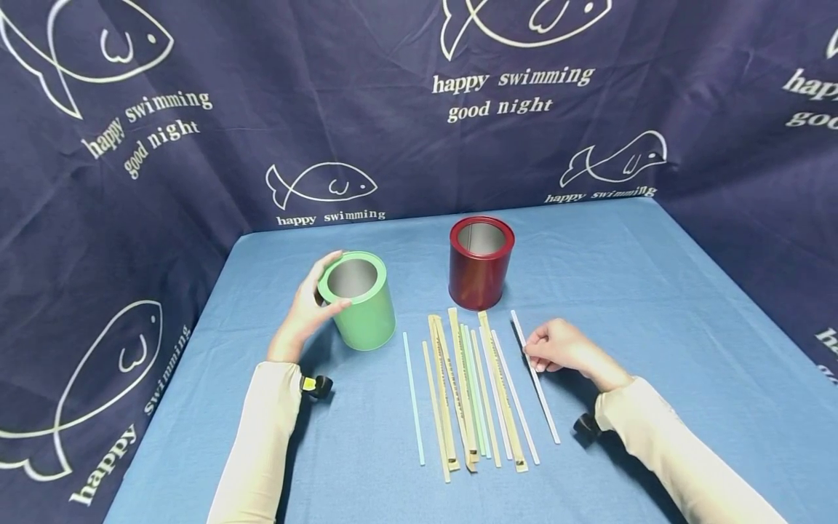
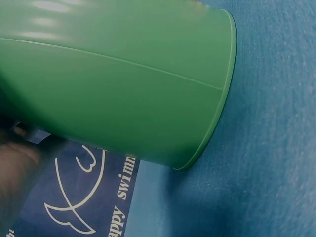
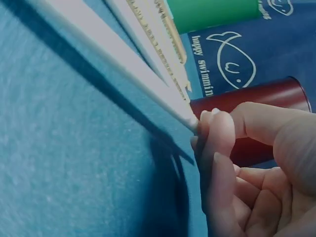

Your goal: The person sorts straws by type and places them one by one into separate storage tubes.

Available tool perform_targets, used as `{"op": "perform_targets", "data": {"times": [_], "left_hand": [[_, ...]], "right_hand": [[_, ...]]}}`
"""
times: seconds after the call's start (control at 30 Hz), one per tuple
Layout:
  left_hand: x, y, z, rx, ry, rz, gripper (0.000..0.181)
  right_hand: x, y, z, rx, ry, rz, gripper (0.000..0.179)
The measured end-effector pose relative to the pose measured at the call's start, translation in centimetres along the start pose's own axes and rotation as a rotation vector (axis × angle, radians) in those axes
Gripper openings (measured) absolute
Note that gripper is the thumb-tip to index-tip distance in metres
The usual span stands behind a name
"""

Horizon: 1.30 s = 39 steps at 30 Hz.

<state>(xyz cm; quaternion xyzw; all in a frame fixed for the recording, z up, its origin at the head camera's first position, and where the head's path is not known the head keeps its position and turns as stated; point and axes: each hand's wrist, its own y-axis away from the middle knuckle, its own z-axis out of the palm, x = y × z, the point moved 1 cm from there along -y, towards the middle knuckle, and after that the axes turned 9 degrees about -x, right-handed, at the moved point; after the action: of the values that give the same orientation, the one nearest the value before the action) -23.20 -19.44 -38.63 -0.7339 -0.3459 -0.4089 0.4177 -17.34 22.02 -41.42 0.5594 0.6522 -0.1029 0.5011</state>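
Note:
My left hand (image 1: 305, 311) grips the upper part of the green can (image 1: 368, 320), with fingers behind the rim and the thumb over its front edge. In the left wrist view, the green can (image 2: 118, 84) fills much of the frame and leans a little. My right hand (image 1: 558, 345) pinches a white straw (image 1: 545, 404) between thumb and fingertips. Seen from the right wrist, that white straw (image 3: 128, 69) slants above its own shadow on the cloth. Left of it lies a row of several straws, including a paper-wrapped straw (image 1: 507, 400) and a light blue straw (image 1: 414, 400).
Behind the row of straws stands an upright red can (image 1: 478, 280), its top uncovered. Blue cloth (image 1: 655, 327) covers the table. A dark blue curtain (image 1: 406, 131) with fish drawings hangs along the back and sides.

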Motion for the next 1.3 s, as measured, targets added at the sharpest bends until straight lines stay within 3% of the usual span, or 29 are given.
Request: {"op": "perform_targets", "data": {"times": [0.07, 0.17, 0.3, 0.6, 0.7, 0.93, 1.3], "left_hand": [[0.9, 0.1, 0.2, -0.002, 0.001, -0.002, 0.08], [0.9, 0.2, 0.1, -0.003, 0.0, 0.006, 0.08], [-0.5, 0.1, -0.2, 0.0, 0.005, 0.025, 0.08], [-0.4, 0.1, -0.2, 0.002, 0.009, 0.015, 0.081], [-0.2, 0.1, -0.1, 0.003, 0.002, 0.009, 0.082], [2.4, 0.3, 0.4, -0.002, -0.01, 0.003, 0.079], [2.4, 0.3, 0.5, 0.002, -0.004, -0.011, 0.08]], "right_hand": [[0.0, 0.2, -0.1, 0.003, -0.038, -0.016, 0.019], [0.0, 0.4, -0.3, 0.024, -0.103, -0.038, 0.023], [-0.1, 0.7, -0.5, 0.049, -0.202, -0.094, 0.029], [-0.4, 1.1, -0.6, 0.036, -0.446, -0.241, 0.022], [-0.5, 1.2, -0.5, 0.057, -0.451, -0.26, 0.027], [-0.7, 1.2, -0.4, 0.133, -0.395, -0.246, 0.043], [-1.5, 1.5, -0.3, 0.236, -0.372, -0.332, 0.045]]}}
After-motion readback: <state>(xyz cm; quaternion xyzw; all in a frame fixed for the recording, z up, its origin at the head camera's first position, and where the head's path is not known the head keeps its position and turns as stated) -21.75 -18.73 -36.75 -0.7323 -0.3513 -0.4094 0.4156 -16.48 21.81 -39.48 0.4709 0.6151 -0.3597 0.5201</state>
